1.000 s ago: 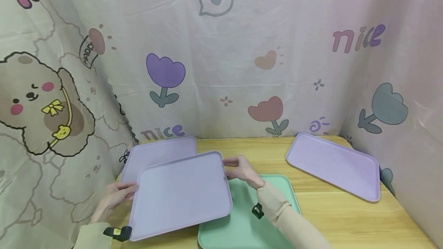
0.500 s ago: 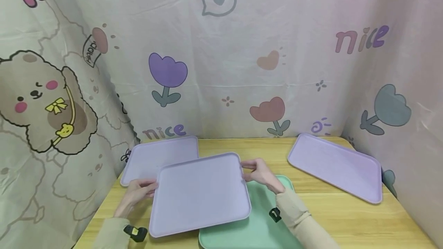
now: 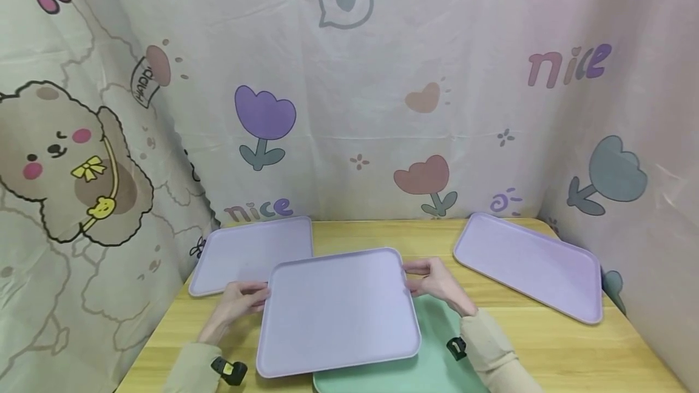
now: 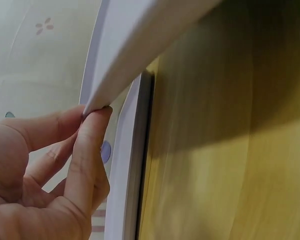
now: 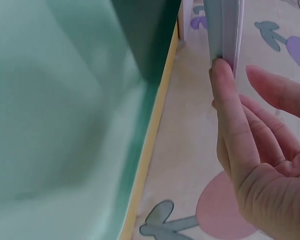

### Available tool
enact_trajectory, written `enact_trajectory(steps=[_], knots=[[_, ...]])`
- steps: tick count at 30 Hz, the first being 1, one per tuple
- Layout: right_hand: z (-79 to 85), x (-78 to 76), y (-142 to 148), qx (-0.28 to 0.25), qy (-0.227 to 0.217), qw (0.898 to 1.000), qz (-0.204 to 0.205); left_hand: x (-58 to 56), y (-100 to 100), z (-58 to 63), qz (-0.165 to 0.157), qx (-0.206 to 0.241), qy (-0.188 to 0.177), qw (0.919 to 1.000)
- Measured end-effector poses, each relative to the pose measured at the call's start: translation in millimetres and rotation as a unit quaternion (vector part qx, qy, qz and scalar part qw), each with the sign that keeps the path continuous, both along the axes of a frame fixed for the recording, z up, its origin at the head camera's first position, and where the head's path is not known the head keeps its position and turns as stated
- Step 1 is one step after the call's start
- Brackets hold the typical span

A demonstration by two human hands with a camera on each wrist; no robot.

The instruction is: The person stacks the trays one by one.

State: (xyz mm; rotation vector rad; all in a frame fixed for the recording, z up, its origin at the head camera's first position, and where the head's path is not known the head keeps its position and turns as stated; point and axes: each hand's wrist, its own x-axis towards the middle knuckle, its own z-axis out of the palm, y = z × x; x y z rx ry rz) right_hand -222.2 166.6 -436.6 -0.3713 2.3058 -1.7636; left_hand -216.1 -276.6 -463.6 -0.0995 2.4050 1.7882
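Note:
A pale purple rectangular tray point(image 3: 338, 311) with a low rim is held up in front, tilted slightly. My left hand point(image 3: 238, 305) pinches its left edge between thumb and fingers; the left wrist view shows this grip from below the tray point(image 4: 135, 55). At the right edge is my right hand point(image 3: 437, 284). In the right wrist view its fairly straight fingers point(image 5: 235, 120) touch the underside of the tray point(image 5: 225, 30), while a small gap separates the thumb from the rim. A green tray point(image 3: 437, 344) lies on the table, partly covered by the held one.
Two more purple trays rest on the wooden table: the left one point(image 3: 240, 253) at the back left, the other point(image 3: 526, 265) angled at the right. A patterned curtain point(image 3: 349, 90) closes off the back and both sides.
Both hands have carried the held purple tray to the right, further over the green tray. More of the back left tray shows. The other trays stay in place.

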Motion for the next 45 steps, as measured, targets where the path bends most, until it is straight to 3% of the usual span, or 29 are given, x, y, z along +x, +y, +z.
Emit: enact_trajectory(steps=[13, 24, 37, 45], knots=[[-4.9, 12.1, 36, 0.003, -0.019, 1.000, -0.014, -0.6, 28, -0.7, -0.065, 0.038, 0.005, 0.9971], [-11.9, 23.0, 65, 0.022, -0.032, 0.999, -0.011, -0.1, 52, -7.1, -0.092, 0.048, 0.001, 0.9946], [-14.8, 30.0, 88, 0.043, -0.045, 0.998, 0.005, 3.4, 74, -12.6, -0.093, 0.052, 0.001, 0.9943], [-18.8, 34.0, 92, 0.059, -0.029, 0.998, -0.005, 7.1, 85, -14.5, -0.085, 0.012, 0.027, 0.9959]])
